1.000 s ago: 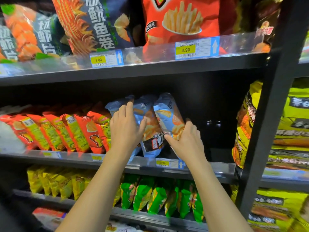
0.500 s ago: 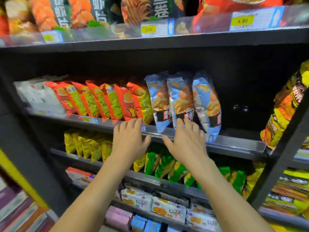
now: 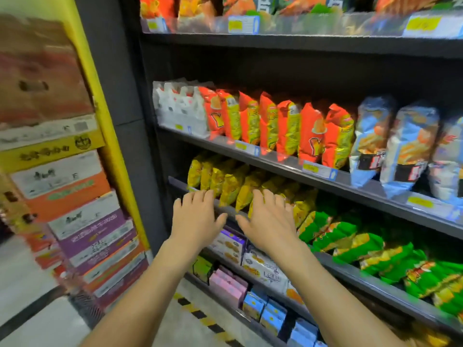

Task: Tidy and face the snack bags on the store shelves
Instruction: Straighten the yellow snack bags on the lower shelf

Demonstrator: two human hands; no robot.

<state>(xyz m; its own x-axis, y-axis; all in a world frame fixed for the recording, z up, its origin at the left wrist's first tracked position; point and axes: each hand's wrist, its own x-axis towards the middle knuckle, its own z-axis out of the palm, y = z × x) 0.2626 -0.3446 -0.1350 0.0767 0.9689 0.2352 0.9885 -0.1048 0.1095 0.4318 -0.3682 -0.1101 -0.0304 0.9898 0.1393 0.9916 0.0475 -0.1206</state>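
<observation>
A row of yellow snack bags (image 3: 231, 181) stands on the third shelf (image 3: 225, 209). My left hand (image 3: 196, 217) hovers flat with fingers spread just in front of that shelf's edge, holding nothing. My right hand (image 3: 269, 220) is beside it, fingers apart, its fingertips at the front of the yellow bags. On the shelf above stand white bags (image 3: 179, 106), red-and-yellow bags (image 3: 278, 126) and light blue bags (image 3: 398, 144). Green bags (image 3: 350, 241) lie slumped to the right of the yellow ones.
A tall stack of cardboard cartons (image 3: 75, 196) stands at the left beside a yellow post (image 3: 95, 96). Lower shelves hold biscuit packs (image 3: 263, 267) and small pink and blue boxes (image 3: 228, 286). The floor (image 3: 162, 326) below carries black-and-yellow tape.
Both hands let go of the light blue bags and dropped from the second shelf to the yellow bags' shelf. The view swung left and down.
</observation>
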